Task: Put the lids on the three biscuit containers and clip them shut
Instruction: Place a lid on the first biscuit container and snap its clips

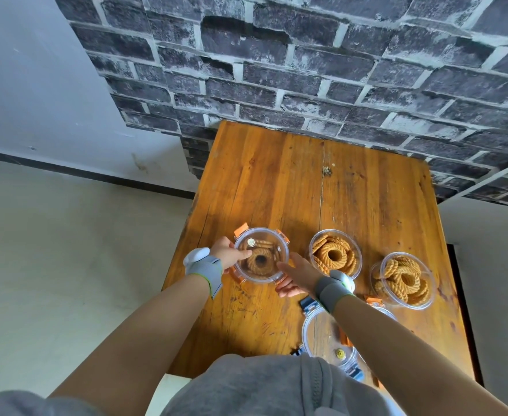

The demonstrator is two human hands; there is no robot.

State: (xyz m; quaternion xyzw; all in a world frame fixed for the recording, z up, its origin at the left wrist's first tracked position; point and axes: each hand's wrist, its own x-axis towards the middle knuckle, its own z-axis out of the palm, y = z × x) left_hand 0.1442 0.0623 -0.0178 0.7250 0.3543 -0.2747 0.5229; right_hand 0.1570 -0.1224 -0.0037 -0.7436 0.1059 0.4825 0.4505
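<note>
Three clear round containers of ring biscuits stand on the wooden table [276, 181]. The left container [261, 256] has a clear lid with orange clips resting on top. My left hand [228, 253] grips its left rim, thumb on the lid. At its right edge my right hand [297, 273] has its fingers at the front-right clip. The middle container [335, 254] and the right container [403, 279] stand uncovered. A lid with blue clips [326, 337] lies flat near the table's front edge. Beside it, a lid with orange clips [374, 303] is mostly hidden by my right forearm.
The table's far end meets a dark brick-pattern wall [306, 70]. Pale floor [66, 250] lies off the table's left edge. A grey garment [261, 385] fills the bottom of the view.
</note>
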